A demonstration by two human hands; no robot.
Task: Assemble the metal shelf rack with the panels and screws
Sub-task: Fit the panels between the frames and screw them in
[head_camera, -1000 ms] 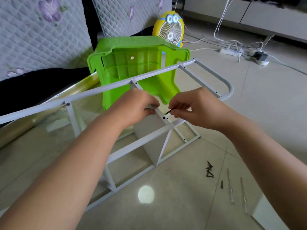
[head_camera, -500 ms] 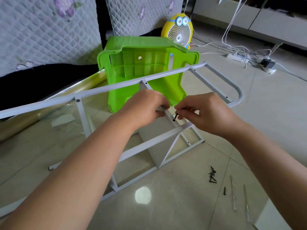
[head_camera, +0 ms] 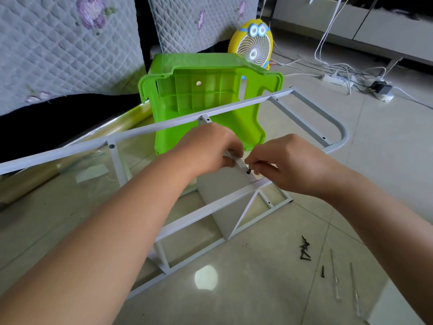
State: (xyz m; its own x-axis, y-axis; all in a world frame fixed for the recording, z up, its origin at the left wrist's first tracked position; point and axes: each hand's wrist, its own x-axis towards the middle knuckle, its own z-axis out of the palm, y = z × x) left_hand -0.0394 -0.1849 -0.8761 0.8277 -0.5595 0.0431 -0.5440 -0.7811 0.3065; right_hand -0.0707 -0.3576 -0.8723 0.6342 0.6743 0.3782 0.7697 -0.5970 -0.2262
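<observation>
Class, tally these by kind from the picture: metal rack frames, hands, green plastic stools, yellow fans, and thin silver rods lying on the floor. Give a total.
Metal rack frame: 1
Hands: 2 (left hand gripping that frame, right hand pinching a screw)
Green plastic stool: 1
Yellow fan: 1
Thin silver rods: 2
Total: 7

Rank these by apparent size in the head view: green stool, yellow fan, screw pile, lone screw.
1. green stool
2. yellow fan, farther from the camera
3. screw pile
4. lone screw
</observation>
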